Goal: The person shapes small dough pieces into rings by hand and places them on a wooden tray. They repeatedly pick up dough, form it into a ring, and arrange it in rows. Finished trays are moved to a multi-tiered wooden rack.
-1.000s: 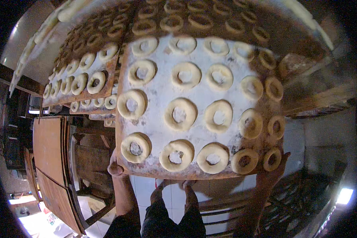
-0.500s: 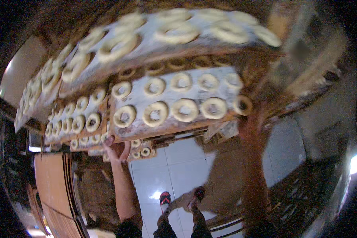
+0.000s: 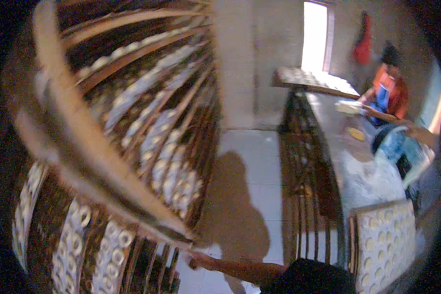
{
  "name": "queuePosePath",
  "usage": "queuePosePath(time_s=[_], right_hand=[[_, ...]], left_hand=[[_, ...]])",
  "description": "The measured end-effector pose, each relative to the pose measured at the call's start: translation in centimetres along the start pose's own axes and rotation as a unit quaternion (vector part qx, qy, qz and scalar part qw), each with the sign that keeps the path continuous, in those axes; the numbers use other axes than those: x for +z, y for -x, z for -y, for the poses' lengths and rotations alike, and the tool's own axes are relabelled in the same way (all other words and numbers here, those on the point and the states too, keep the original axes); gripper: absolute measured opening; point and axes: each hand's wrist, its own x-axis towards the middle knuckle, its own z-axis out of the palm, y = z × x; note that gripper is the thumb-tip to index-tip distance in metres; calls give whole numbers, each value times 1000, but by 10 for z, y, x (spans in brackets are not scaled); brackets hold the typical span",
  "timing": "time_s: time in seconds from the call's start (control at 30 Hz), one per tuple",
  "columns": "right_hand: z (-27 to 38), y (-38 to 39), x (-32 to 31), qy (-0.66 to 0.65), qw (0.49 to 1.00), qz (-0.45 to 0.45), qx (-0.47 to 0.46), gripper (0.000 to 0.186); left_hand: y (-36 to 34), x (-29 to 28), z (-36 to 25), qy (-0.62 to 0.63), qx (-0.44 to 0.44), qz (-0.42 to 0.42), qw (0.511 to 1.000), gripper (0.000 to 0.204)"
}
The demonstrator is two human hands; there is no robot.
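My right hand (image 3: 197, 260) reaches in from the lower right, at the lower end of a slanting wooden rack post (image 3: 117, 174). Its fingers are small and smeared, so I cannot tell whether they grip anything or touch the wood. Beyond the post, rack shelves hold boards of pale dough rounds (image 3: 174, 183). At the lower left, ring-shaped dough pieces (image 3: 117, 257) lie on floured boards in the rack. My left hand is out of view.
A person in orange (image 3: 394, 93) works at a floured table (image 3: 357, 171) on the right, handling pale dough. A board of dough rounds (image 3: 384, 245) leans at the lower right. A slatted rack (image 3: 308, 210) stands beside the tiled floor (image 3: 250, 142). Another loaded board (image 3: 318, 83) lies near the window.
The view has swung right, away from the boards of dough rings, to the aisle and co-worker. My left hand has gone out of view; both hands were at a board's edge before.
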Motion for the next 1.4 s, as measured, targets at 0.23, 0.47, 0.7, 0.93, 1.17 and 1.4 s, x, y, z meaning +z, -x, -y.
queuePosePath(time_s=[0.23, 0.47, 0.7, 0.93, 1.17, 1.4], right_hand=[[-46, 270, -224, -339, 862, -370, -70, 45], [132, 313, -318, -371, 753, -508, -191, 40], [251, 249, -459, -427, 741, -456, -245, 45], [393, 264, -628, -410, 710, -451, -352, 57], [542, 339, -843, -348, 613, -463, -538, 40], [631, 378, -1028, -311, 601, -388, -626, 28]], left_hand=[[-37, 203, -179, 22, 53, 252, 966, 81], [-98, 311, -245, 50, 54, 346, 935, 80], [-196, 430, -359, 53, 72, 412, 907, 80], [-249, 565, -489, 40, 105, 461, 880, 80], [-295, 697, -568, 48, 43, 431, 900, 80], [-310, 775, -616, 55, -44, 348, 935, 80]])
